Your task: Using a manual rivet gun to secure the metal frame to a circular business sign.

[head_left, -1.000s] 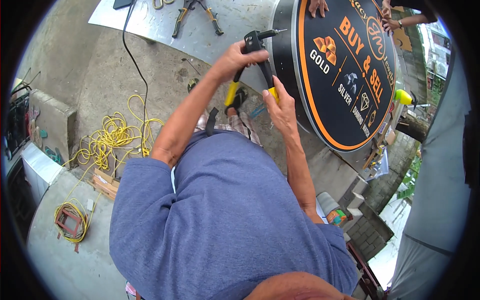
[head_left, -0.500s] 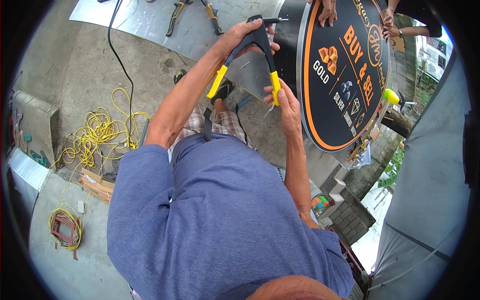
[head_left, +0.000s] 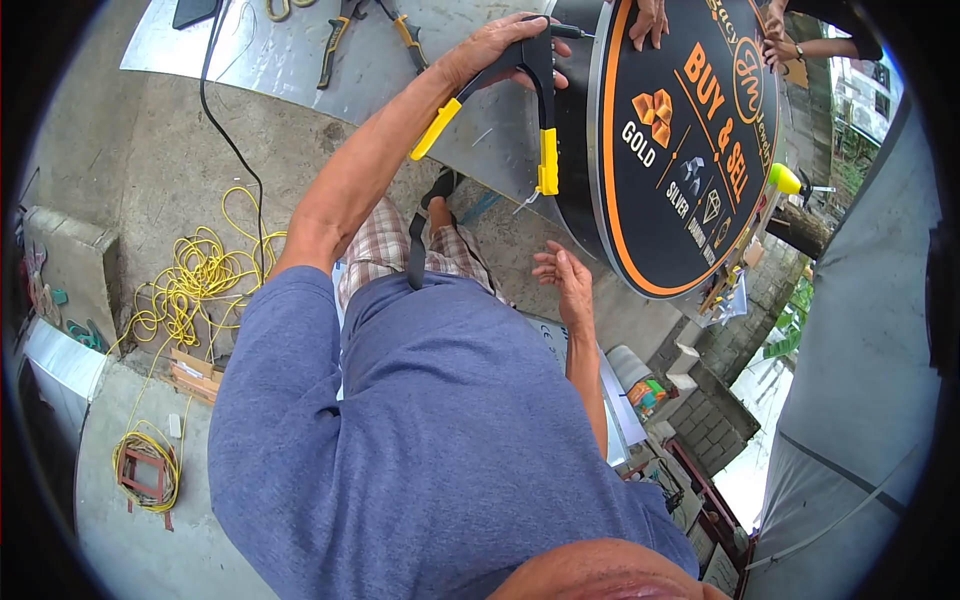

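Observation:
My left hand (head_left: 505, 45) is closed around the head of a black hand riveter (head_left: 547, 105) with two yellow grips, spread wide apart. Its thin nose points right, at the metal rim of a large round signboard (head_left: 625, 205), black with an orange ring. I cannot tell whether the tip touches the rim. Below the riveter, my right hand (head_left: 570, 285) is empty, its fingers loosely apart, clear of tool and sign. Another person's hand (head_left: 650, 22) rests on the sign's face, and more of a co-worker's fingers (head_left: 780, 45) are at its far right edge.
Pliers (head_left: 333, 52) and a second pair (head_left: 410, 42) lie on a metal sheet (head_left: 270, 75). A black cable (head_left: 235, 140) hangs across the left side. Tangled yellow cord (head_left: 190, 290) lies on the concrete floor. A lime-green hammer-like tool (head_left: 787, 180) sits beyond the sign.
My right hand has let go of the riveter's grip and dropped lower. The left hand has carried the riveter slightly right and up, bringing its nose to the sign's rim.

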{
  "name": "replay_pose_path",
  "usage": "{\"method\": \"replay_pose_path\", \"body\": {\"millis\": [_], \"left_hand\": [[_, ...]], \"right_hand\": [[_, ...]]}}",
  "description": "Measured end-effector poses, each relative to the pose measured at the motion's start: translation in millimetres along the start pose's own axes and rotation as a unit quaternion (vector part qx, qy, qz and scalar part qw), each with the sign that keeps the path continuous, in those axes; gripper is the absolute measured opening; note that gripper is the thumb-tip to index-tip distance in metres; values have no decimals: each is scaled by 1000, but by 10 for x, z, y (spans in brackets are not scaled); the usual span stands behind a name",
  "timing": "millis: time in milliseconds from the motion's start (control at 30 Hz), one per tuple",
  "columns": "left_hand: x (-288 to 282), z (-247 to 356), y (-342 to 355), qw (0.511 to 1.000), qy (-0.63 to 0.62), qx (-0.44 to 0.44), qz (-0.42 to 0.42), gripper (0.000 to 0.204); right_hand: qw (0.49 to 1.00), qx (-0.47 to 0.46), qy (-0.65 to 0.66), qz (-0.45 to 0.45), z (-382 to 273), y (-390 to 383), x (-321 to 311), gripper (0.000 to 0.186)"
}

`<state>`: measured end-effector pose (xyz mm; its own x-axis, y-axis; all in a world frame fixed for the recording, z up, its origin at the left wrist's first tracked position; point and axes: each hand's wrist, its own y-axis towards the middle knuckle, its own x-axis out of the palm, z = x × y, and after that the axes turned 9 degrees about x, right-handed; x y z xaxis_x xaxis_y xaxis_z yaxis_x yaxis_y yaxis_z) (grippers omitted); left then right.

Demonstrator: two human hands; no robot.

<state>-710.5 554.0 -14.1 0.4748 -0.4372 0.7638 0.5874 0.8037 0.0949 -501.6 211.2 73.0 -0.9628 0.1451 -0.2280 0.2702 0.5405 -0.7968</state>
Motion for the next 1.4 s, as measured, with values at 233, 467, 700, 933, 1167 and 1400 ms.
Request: {"method": "replay_pose_path", "body": {"millis": [233, 467, 700, 933, 1167, 1400], "left_hand": [[-6, -32, 20, 1000, 10, -6, 0, 46], [13, -84, -18, 1000, 15, 7, 9, 44], [-13, -126, -4, 999, -29, -15, 6, 44], [4, -225, -37, 994, -106, -28, 23, 45], [55, -174, -73, 997, -74, -16, 32, 42], [-24, 93, 101, 998, 27, -48, -2, 43]], "right_hand": [[999, 30, 32, 8, 145, -49, -55, 58], [999, 35, 30, 12, 127, -20, -69, 58], [998, 35, 42, 8, 97, -7, -74, 58], [998, 37, 59, 5, 83, 14, -84, 58], [998, 42, 49, 5, 58, 53, -101, 56], [999, 33, 19, -4, -174, 67, -46, 54]]}}
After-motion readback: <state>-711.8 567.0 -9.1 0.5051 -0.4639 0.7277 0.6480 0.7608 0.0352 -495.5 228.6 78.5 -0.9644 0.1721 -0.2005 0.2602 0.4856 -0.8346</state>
